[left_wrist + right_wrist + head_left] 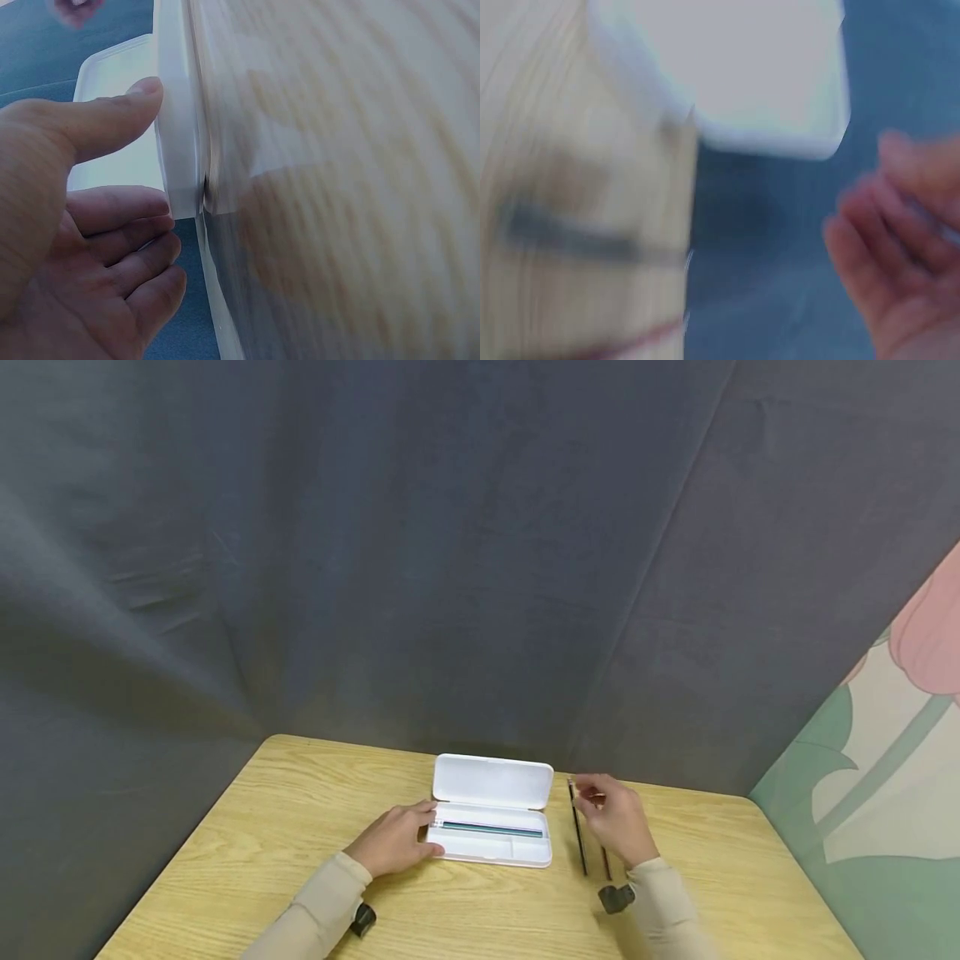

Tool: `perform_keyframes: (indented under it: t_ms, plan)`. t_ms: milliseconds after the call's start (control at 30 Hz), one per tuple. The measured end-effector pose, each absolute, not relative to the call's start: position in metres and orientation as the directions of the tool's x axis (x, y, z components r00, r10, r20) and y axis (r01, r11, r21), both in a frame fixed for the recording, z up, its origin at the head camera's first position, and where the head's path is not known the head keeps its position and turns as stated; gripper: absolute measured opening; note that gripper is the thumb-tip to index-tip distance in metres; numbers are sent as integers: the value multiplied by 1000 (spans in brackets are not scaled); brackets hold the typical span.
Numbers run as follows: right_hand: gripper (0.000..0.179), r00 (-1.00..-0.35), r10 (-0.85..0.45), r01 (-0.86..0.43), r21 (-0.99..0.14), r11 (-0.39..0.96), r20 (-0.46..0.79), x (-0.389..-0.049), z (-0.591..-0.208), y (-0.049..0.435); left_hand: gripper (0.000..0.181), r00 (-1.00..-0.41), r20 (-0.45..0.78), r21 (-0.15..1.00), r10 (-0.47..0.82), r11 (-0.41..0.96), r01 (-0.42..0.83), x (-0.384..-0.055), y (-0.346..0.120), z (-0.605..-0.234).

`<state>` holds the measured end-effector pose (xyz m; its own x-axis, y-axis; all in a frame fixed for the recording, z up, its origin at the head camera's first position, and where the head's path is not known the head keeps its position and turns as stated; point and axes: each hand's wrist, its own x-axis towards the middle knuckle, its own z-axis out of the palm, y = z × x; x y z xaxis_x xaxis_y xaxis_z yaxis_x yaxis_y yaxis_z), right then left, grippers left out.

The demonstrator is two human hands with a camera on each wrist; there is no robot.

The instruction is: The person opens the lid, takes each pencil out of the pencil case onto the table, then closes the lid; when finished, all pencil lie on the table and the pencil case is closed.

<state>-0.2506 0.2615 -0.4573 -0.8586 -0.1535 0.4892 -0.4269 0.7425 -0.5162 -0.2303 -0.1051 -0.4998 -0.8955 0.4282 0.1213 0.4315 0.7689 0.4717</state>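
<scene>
Resting at the left end of an open white pencil case (pixel 487 859), the left hand (pixel 397 841) shows thumb by the front edge and fingers near the rear in the head view; at least 1 teal pencil (pixel 491 831) lies lengthwise inside, below the raised lid (pixel 492 782). To the case's right, the right hand (pixel 617 817), fingers loosely bent, hovers near the top end of a black pencil (pixel 579 835), with a dark reddish pencil (pixel 606 863) beside it on the surface (pixel 300 827)

From the left wrist, thumb and fingers spread, nearly straight, their tips touching the case's outer walls

From the right wrist, all is blurred: the half-open hand has nothing visible in it and is apart from both the case and the 2 loose pencils
</scene>
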Motion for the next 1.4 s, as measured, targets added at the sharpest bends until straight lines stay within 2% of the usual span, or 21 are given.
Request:
perform_keyframes:
  t_ms: [100, 167, 400, 867, 1067, 1400]
  plan:
    - [28, -863, -310, -501, -589, 634, 400, -252, -455, 236, 66, -897, 121, 471, 425, 771, 428, -231, -104, -500]
    - [27, -868, -380, -496, -619, 609, 321, -255, -461, 223, 66, -897, 121, 475, 426, 768, 429, -230, -103, -500]
    - [21, -887, -430, -443, -577, 686, 169, -269, -499, 205, 66, -877, 129, 451, 462, 760, 467, -230, -101, -504]
    - [24, -832, -532, -528, -521, 671, 158, -271, -499, 195, 68, -891, 108, 451, 441, 777, 439, -230, -104, -498]
    - [25, -832, -538, -515, -547, 660, 134, -273, -499, 195, 66, -887, 123, 443, 446, 775, 451, -230, -105, -500]
    - [29, -837, -517, -518, -564, 643, 179, -276, -500, 194, 65, -893, 119, 461, 434, 772, 437, -229, -104, -498]
